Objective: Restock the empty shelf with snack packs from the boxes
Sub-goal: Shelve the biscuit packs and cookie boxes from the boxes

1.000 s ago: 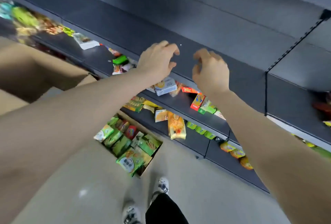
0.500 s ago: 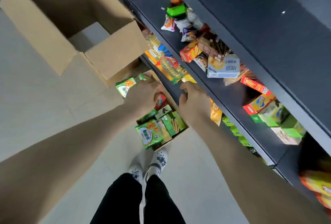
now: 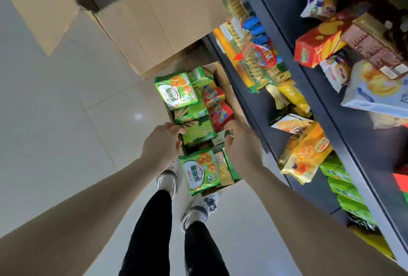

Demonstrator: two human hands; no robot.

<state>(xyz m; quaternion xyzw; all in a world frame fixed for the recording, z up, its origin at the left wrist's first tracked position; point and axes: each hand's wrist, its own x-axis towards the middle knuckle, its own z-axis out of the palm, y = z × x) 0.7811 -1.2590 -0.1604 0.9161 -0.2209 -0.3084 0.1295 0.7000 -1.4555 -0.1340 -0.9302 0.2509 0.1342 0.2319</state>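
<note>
While the small box (image 3: 220, 77) of snack packs stands open on the floor, both hands are held at its middle, apart from each other. The fingers of the left hand (image 3: 162, 143) are curled round the left edge of a green carton (image 3: 198, 134) that lies in the box. The right hand (image 3: 241, 143) is set at the carton's right edge with its fingers curled down among the packs; what it holds cannot be told. A green bag (image 3: 198, 172) is seen at the near end of the box and a second green bag (image 3: 176, 92) at the far end, with red packs (image 3: 218, 108) along the right side. Just to the right of the box, a dark shelf (image 3: 260, 108) is loaded with mixed snacks, among them orange bags (image 3: 306, 154). Beyond the far end of the box, a large cardboard box (image 3: 159, 22) is placed. Two white shoes (image 3: 198, 211) are planted at the near end of the box.
</note>
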